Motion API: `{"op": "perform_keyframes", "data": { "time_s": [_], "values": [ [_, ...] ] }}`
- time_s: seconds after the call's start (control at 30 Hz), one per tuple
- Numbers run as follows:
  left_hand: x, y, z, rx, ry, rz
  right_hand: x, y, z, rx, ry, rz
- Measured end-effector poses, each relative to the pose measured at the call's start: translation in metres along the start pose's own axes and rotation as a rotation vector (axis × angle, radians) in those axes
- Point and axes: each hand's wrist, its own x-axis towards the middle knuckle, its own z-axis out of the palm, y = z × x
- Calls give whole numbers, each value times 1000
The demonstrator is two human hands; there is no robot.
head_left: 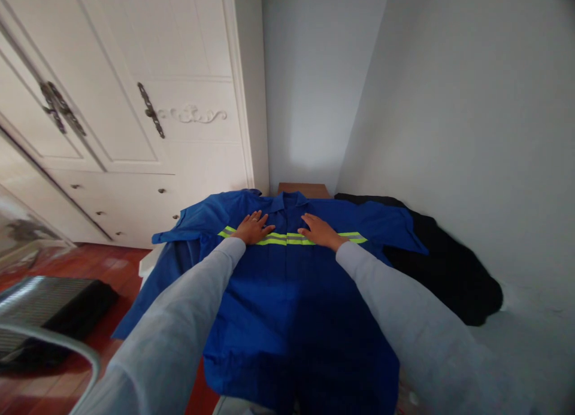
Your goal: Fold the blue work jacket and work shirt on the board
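A blue short-sleeved garment point(287, 295) lies spread out, its collar at the far end and a yellow and grey reflective band across the chest. My left hand point(254, 227) rests flat on the left part of the chest, fingers apart, over the band. On the right part of the chest lies my right hand point(320, 230), its fingers stretched toward the middle. Neither hand grips the cloth. The garment's lower part falls in shadow on the right and runs toward the bottom of the view.
A white wardrobe point(197, 55) stands at the left and back. Black cloth point(444, 265) lies at the right by the grey wall point(471, 115). A brown wooden edge point(304, 190) shows behind the collar. On the red floor point(130, 262) at left are a dark item point(67, 319) and a curved pale bar point(58, 338).
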Motion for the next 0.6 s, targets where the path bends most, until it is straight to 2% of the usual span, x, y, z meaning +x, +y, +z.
{"op": "perform_keyframes", "data": {
  "time_s": [0.17, 0.3, 0.37, 0.43, 0.53, 0.6],
  "values": [
    [-1, -13, 12, -9, 47, -47, 2, 60, 8, -160, -59, 60],
    [2, -14, 13, -14, 59, -54, 2, 78, 3, -232, -85, 87],
    [2, -11, 12, -6, 32, -71, 8, 72, 1, -266, -71, 92],
    [2, -7, 11, 2, 21, -76, 20, 57, 1, -290, -1, 62],
    [-1, -4, 11, 8, 59, -54, 45, 25, 3, -314, 114, -83],
    [-3, -3, 13, 13, 85, -47, 64, 5, 8, -324, 126, -159]
  ]
}}
